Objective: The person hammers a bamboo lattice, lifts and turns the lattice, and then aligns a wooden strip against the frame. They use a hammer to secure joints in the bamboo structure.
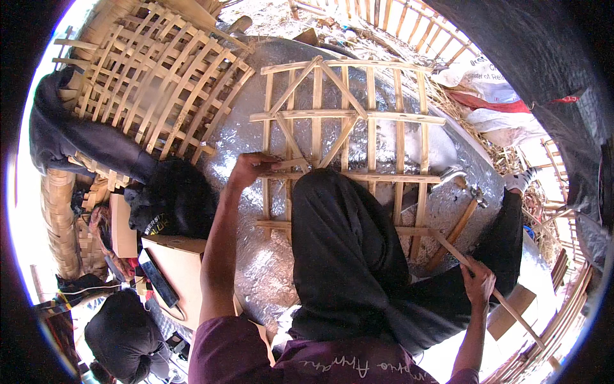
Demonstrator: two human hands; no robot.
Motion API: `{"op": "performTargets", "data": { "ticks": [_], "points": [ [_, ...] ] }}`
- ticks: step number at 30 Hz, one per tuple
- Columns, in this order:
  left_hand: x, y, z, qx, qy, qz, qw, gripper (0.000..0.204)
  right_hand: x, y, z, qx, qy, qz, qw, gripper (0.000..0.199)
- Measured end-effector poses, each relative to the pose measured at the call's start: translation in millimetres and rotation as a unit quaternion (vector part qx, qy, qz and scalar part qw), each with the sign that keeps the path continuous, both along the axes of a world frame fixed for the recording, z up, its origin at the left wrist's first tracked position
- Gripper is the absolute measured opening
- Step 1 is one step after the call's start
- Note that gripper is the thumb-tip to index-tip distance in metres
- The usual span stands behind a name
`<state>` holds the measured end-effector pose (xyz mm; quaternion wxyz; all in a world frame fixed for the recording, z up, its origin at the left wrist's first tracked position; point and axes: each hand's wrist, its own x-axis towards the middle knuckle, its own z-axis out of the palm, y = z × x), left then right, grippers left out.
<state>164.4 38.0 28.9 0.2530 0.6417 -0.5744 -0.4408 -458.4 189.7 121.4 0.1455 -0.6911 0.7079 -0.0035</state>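
A lattice frame of pale wooden or bamboo slats [371,116] lies on the silvery sheet ahead of me, with several diagonal pieces fixed across its left half. At the frame's left side, my left hand [251,168] is closed on a short slat [291,164] that reaches in over the lattice. My right hand [478,281] grips a long, thin bamboo strip [518,318], which slants from the frame's lower right corner toward the lower right. My bent knee in black trousers [345,237] covers part of the frame's near side. A hammer [453,233] with a wooden handle lies right of the frame.
A woven bamboo panel [160,83] leans at the upper left, beside dark cloth [176,198]. A cardboard box [182,262] with a black device [158,278] stands at my left. Sacks [499,121] and straw lie at the right, by a slatted bamboo wall [400,25].
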Motion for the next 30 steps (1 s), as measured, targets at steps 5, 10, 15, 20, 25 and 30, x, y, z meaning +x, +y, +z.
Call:
{"op": "performTargets", "data": {
  "ticks": [5, 10, 15, 20, 25, 30],
  "points": [
    [26, -5, -4, 0.050, -0.063, -0.014, 0.997, 0.017, 3, -3, 1, 0.006, -0.011, -0.002, 1.000, 0.023],
    [31, 3, -15, 0.062, -0.003, 0.008, 0.998, 0.020, 2, -1, 0, -0.001, -0.006, -0.001, 1.000, 0.022],
    [58, 9, -30, 0.027, -0.026, 0.003, 0.999, 0.020, 9, -4, 2, 0.018, -0.023, -0.017, 0.999, 0.024],
    [19, -5, -5, -0.023, -0.135, -0.039, 0.990, 0.018, 7, -5, 4, 0.043, 0.016, -0.034, 0.998, 0.026],
    [34, 8, -24, 0.016, 0.030, 0.038, 0.999, 0.017, 6, -5, 1, 0.035, 0.013, -0.034, 0.999, 0.027],
    [13, 6, -18, -0.043, -0.111, 0.019, 0.993, 0.018, 10, -7, 3, 0.028, 0.000, -0.041, 0.999, 0.026]
  ]
}}
